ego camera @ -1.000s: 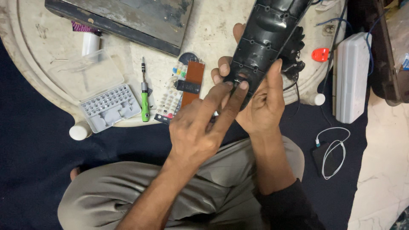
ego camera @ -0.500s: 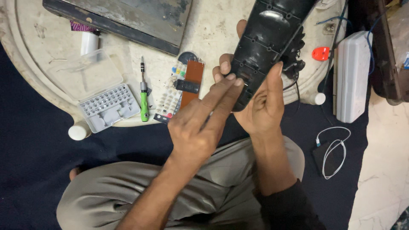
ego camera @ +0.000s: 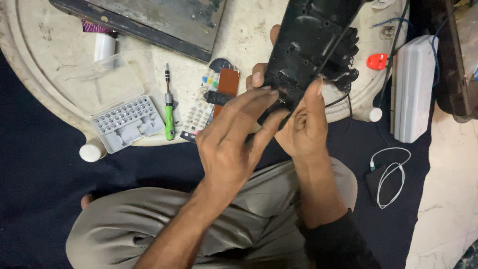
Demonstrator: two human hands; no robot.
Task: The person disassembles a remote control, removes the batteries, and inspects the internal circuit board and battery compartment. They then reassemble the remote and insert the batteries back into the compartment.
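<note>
My right hand (ego camera: 298,127) grips a long black plastic casing (ego camera: 308,40) from beneath, thumb on its lower right edge and fingertips wrapped round its left edge. The casing is held tilted above the round pale table (ego camera: 40,79). Black wires hang from its right side. My left hand (ego camera: 226,149) reaches in from the lower left. Its index and middle fingers are stretched out, with their tips pressed on the casing's lower end. Nothing is held in that hand.
On the table lie a green-handled screwdriver (ego camera: 169,117), a grey bit case with a clear lid (ego camera: 127,122), a brown circuit board (ego camera: 227,82), a dark flat panel (ego camera: 149,20) and a red piece (ego camera: 377,61). A white box (ego camera: 413,89) and a white cable (ego camera: 391,174) lie to the right.
The casing has come up slightly towards the camera. My left fingertips have slid a little along its lower end. My right hand's grip is unchanged.
</note>
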